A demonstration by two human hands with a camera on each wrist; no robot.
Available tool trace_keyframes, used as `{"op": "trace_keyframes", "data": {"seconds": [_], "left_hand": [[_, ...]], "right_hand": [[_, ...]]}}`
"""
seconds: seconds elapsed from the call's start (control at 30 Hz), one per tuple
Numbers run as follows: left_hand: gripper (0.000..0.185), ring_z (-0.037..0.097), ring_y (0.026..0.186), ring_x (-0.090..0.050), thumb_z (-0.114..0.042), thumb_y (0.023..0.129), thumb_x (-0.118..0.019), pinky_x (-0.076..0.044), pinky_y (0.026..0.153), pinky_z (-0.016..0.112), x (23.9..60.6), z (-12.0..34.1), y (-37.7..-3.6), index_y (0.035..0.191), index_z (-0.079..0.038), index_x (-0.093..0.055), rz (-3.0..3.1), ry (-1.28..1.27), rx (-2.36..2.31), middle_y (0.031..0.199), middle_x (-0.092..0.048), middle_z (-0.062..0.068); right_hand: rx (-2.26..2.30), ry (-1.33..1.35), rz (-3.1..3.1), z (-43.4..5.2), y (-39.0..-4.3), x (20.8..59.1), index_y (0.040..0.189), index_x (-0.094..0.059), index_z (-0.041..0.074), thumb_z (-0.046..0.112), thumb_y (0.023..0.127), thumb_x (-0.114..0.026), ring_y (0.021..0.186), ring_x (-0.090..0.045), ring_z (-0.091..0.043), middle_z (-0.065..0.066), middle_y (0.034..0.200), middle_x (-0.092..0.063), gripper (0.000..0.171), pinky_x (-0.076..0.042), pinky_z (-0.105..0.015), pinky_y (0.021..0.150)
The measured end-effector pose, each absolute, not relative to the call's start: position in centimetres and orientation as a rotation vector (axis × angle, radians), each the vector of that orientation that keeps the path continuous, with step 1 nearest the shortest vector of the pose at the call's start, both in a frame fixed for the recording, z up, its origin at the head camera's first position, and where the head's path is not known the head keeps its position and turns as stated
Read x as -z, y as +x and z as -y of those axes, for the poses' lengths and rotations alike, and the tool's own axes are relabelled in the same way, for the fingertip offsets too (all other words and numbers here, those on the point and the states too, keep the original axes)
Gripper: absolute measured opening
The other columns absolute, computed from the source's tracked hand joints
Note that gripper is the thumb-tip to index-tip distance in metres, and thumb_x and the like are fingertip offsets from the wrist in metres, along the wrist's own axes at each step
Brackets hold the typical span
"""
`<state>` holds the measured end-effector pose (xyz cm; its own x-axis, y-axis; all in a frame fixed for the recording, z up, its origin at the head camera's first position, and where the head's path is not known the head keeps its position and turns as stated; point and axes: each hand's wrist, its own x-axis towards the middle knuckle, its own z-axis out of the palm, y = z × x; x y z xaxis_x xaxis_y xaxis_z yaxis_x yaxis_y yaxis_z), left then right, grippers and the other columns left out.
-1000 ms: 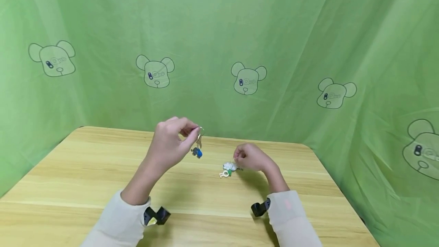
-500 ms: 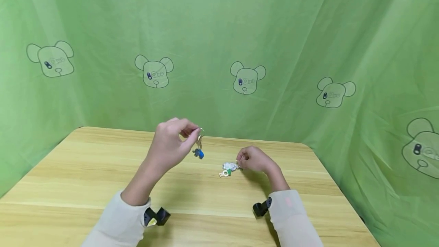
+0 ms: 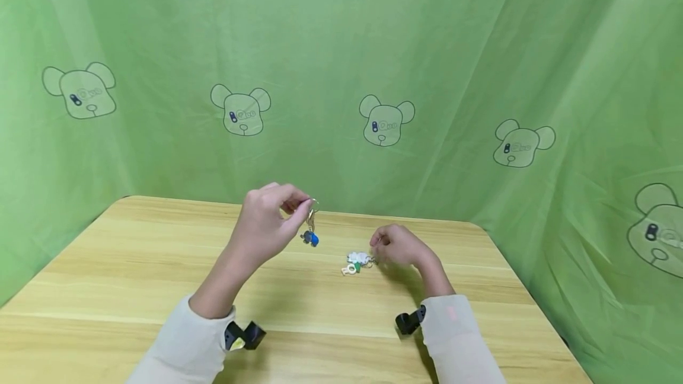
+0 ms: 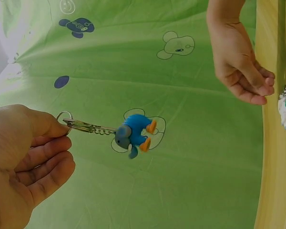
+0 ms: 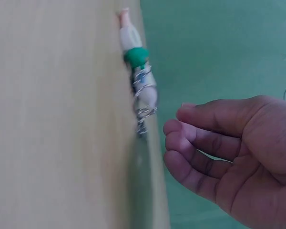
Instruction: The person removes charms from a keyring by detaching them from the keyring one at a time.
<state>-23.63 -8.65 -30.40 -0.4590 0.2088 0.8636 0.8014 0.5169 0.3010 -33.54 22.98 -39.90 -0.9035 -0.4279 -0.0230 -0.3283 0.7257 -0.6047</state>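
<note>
My left hand [image 3: 267, 224] pinches the metal ring of a keychain between thumb and forefinger, raised over the table. From it dangles a blue elephant charm [image 4: 133, 131] with orange feet and grey head. Just above the far right of the table is my right hand [image 3: 401, 246], its fingers loosely bent with nothing between them. Beside its fingertips lie a white charm [image 3: 357, 258] and a cream-and-green charm [image 3: 350, 268], close together on the wood. Their metal chain and ring [image 5: 145, 112] show in the right wrist view, apart from the fingers.
The pale wooden table [image 3: 176, 259] ends at its back edge in front of a green curtain [image 3: 320, 46] printed with bear heads. Black wrist cameras sit on the left sleeve [image 3: 181, 342] and the right sleeve [image 3: 461, 336].
My right hand has let go of the charms' metal ring and drawn slightly to the right. The left hand stays put while the elephant charm swings a little to the right.
</note>
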Motion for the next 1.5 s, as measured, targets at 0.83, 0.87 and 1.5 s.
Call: {"op": "trace_keyframes", "data": {"seconds": [0.83, 0.87, 1.5], "left_hand": [[0.005, 0.013, 0.068, -0.065, 0.001, 0.087, -0.076, -0.057, 0.061, 0.023, 30.2, 8.5, -23.7, 0.084, -0.004, -0.075, 1.985, -0.814, 0.928, 0.076, -0.074, 0.003], [0.006, 0.013, 0.068, -0.065, 0.001, 0.087, -0.076, -0.057, 0.061, 0.023, 30.2, 8.5, -23.7, 0.084, -0.004, -0.075, 1.987, -0.814, 0.928, 0.077, -0.074, 0.003], [0.006, 0.013, 0.066, -0.064, 0.002, 0.087, -0.074, -0.056, 0.06, 0.024, 30.7, 7.9, -23.6, 0.083, -0.003, -0.075, 2.011, -0.826, 0.907, 0.076, -0.073, 0.004]], "right_hand": [[0.97, -1.04, -3.017, -16.8, -26.8, 31.3, 0.113, -0.07, 0.004, 0.018, 0.102, -0.064, 0.088, -0.067, -0.013, -0.002, 0.097, -0.073, 0.019, -0.059, -0.034, 0.081], [0.985, -1.063, -3.028, -16.5, -26.5, 31.2, 0.114, -0.07, 0.003, 0.019, 0.102, -0.064, 0.088, -0.067, -0.013, -0.001, 0.097, -0.073, 0.02, -0.059, -0.034, 0.082], [1.395, -1.481, -3.14, -11.7, -24.0, 31.9, 0.105, -0.071, 0.001, 0.008, 0.099, -0.067, 0.079, -0.066, -0.013, -0.003, 0.089, -0.071, 0.01, -0.059, -0.034, 0.07]]}}
